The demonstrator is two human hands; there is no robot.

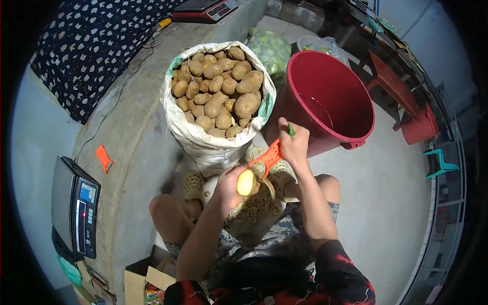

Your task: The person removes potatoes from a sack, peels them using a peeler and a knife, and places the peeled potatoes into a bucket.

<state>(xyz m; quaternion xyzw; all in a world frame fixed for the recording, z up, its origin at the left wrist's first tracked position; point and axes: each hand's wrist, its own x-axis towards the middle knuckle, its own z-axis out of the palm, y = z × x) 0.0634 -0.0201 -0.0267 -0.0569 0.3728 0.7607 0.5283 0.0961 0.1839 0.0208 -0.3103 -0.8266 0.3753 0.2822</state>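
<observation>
My left hand (pixel 226 189) is closed around a potato (pixel 245 183), whose pale yellow, peeled side shows. My right hand (pixel 295 143) grips an orange peeler (pixel 271 155); a green end pokes out above the fist. The peeler's head is close beside the potato, and I cannot tell whether its blade touches. A strip of peel (pixel 268 188) hangs at the potato's right side. Peelings (pixel 254 209) lie heaped below, between my legs. Ahead of my hands stands a white sack (pixel 206 147) full of unpeeled potatoes (pixel 216 91).
A large red tub (pixel 325 137) stands right of the sack, with a bag of green produce (pixel 269 53) behind. On the left ledge are a digital scale (pixel 84 208), an orange plastic piece (pixel 104 158) and another scale (pixel 204 10). A cardboard box (pixel 136 287) sits at lower left.
</observation>
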